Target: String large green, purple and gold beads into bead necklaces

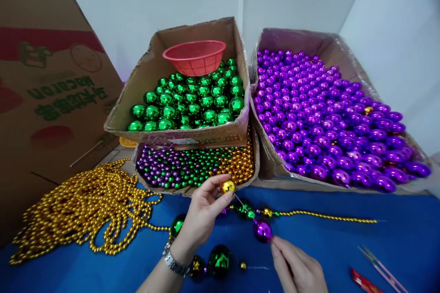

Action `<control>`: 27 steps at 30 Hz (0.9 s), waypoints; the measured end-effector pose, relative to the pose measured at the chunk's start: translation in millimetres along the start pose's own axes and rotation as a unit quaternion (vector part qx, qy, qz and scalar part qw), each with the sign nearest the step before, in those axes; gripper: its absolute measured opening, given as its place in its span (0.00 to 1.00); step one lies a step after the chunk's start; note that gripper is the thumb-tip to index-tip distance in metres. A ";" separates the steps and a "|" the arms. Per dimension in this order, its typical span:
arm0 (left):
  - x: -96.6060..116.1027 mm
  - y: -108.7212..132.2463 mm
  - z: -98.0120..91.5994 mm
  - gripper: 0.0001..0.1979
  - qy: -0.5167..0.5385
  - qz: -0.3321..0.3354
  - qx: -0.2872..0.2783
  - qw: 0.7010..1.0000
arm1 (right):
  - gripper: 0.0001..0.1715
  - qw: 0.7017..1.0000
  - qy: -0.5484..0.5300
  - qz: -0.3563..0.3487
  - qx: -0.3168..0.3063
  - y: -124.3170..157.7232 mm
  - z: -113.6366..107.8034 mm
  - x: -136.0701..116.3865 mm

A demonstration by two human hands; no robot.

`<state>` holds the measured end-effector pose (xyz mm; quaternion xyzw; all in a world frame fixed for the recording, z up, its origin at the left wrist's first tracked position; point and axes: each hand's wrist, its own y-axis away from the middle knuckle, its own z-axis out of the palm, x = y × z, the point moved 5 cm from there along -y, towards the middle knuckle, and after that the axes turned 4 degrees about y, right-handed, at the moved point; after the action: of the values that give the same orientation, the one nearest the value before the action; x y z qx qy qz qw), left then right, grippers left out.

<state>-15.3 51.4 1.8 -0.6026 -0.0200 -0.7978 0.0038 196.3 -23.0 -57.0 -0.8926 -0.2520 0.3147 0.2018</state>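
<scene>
My left hand (206,213), with a watch on the wrist, pinches a shiny gold bead (228,187) between thumb and fingers. A thin strand (240,200) runs from it toward a bigger purple bead (262,230). My right hand (297,263) is closed, its fingertips pinched at the lower right edge of that purple bead. Behind them lies a bead string (326,215) with small gold beads, plus larger green and gold ones. Below my left hand sit a large dark green bead (219,262), a gold bead (196,267) and a small gold bead (243,265) on a strand.
Boxes hold green balls (192,100) under a red basket (194,57), purple balls (326,123), and small mixed beads (185,165). Gold bead chains (92,206) heap at left beside a large carton (51,91). Tweezers (381,268) and a red object (364,280) lie at right on the blue table.
</scene>
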 end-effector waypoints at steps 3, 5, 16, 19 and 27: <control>-0.1 2.4 0.9 0.14 -0.004 0.000 -0.010 1.000 | 0.11 1.000 -0.001 0.001 -0.004 -0.8 1.6 0.0; 0.5 5.1 2.8 0.11 -0.025 0.015 -0.019 0.999 | 0.11 1.000 -0.005 -0.003 -0.002 -2.7 2.5 -1.2; -10.5 13.5 9.4 0.22 0.038 -0.007 -0.035 0.999 | 0.10 0.995 -0.089 0.050 -0.021 -15.2 0.8 -9.0; -9.7 16.0 7.7 0.23 0.015 0.018 -0.008 1.000 | 0.10 0.995 -0.084 0.050 -0.026 -12.2 3.9 -7.1; -18.0 26.7 8.3 0.25 0.017 -0.005 0.017 1.000 | 0.11 0.993 -0.096 0.061 -0.027 -8.7 6.4 -7.1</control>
<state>-1.6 24.7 -12.6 -0.5884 -0.0362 -0.8077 0.0101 184.4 -18.9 -53.8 -0.8770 -0.2237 0.4041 0.1327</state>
